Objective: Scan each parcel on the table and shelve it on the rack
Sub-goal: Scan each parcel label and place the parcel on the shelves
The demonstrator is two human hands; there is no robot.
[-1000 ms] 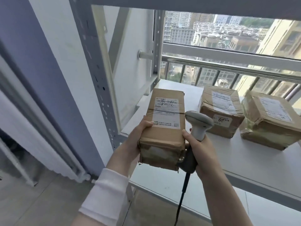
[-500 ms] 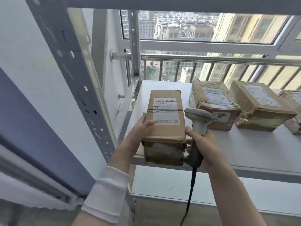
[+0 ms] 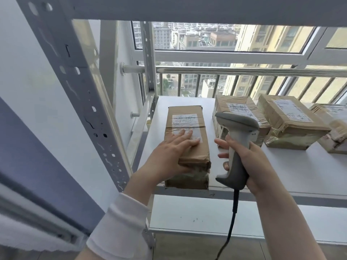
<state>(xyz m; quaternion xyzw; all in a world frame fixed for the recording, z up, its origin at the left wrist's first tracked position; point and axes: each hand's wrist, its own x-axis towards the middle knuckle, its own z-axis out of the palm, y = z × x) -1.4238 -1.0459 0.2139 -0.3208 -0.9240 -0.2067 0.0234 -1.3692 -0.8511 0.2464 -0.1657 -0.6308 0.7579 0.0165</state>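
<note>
— Where is the parcel right now?

— It lies flat on the white shelf of the rack, at the shelf's left end, with its near end level with the front edge. Its long side runs from front to back, label up.

— And the left hand?

— Spread flat on top of the parcel, palm down, fingers stretched over the label and thumb down by the near end. The grip is open; it presses rather than clasps.

— The right hand?

— Its grip is closed around the handle of the scanner, which stands upright just right of the parcel, over the shelf's front edge, apart from the box. The scanner's head points left and its cable hangs down below the hand.

— Anything else on that shelf?

— A second box sits behind the scanner, a third box to its right, and a fourth box at the right edge of view, all with labels up, toward the back of the shelf.
</note>
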